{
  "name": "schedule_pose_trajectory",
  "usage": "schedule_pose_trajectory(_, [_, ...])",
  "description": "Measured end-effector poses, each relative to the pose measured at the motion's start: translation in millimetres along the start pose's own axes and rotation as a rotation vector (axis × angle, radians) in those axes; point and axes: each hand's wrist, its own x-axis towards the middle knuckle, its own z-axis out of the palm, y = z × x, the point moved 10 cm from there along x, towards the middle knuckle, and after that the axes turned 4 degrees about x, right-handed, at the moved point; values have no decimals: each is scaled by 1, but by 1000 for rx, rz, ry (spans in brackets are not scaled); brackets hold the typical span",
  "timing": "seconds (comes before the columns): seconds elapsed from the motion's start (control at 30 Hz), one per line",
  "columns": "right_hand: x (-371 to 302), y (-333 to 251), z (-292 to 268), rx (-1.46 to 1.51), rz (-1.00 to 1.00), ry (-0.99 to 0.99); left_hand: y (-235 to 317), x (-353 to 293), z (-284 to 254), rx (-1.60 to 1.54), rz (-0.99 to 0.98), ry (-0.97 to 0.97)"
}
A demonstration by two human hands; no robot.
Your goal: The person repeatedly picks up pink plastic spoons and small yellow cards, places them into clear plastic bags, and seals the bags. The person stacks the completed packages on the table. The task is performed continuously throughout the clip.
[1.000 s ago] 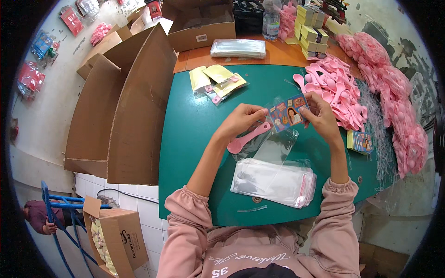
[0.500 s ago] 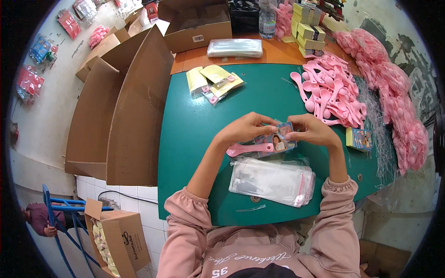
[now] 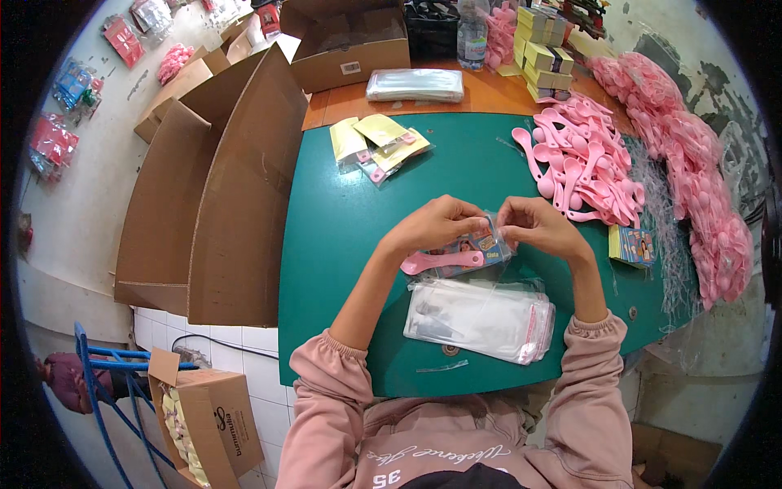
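Note:
A clear plastic bag [image 3: 498, 251] with a printed blue card inside is held over the green table. My left hand [image 3: 440, 226] pinches its upper edge. At the bag's upper right corner, my right hand [image 3: 539, 226] has its thumb and fingers pinched on the plastic. A pink measuring spoon [image 3: 444, 261] lies along the bag's near side; its bowl points left. Just below the hands rests a stack of clear bags [image 3: 476, 322]. Right of my right hand stands a small stack of printed cards [image 3: 631, 246].
Many loose pink spoons [image 3: 578, 163] are heaped at the right, beside long bags of pink spoons [image 3: 684, 155]. Several filled packets [image 3: 379, 140] lie at the far left of the green table [image 3: 342, 244]. Behind them is a bundle of clear bags [image 3: 415, 85]. A large cardboard box [image 3: 236, 196] adjoins the left edge.
The card has gone deeper into the bag and its printed front shows differently. My right hand has shifted slightly from the card to the bag's upper right edge.

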Motion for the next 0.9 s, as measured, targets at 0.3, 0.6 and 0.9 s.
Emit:
schedule_pose_trajectory(0.3, [-13, -14, -18, 46, 7, 84, -14, 0, -19, 44, -7, 136])
schedule_pose_trajectory(0.6, [-9, 4, -8, 126, 110, 26, -6, -1, -19, 28, 14, 120])
schedule_pose_trajectory(0.9, [-14, 7, -49, 362, -18, 417, -7, -4, -13, -37, -79, 36])
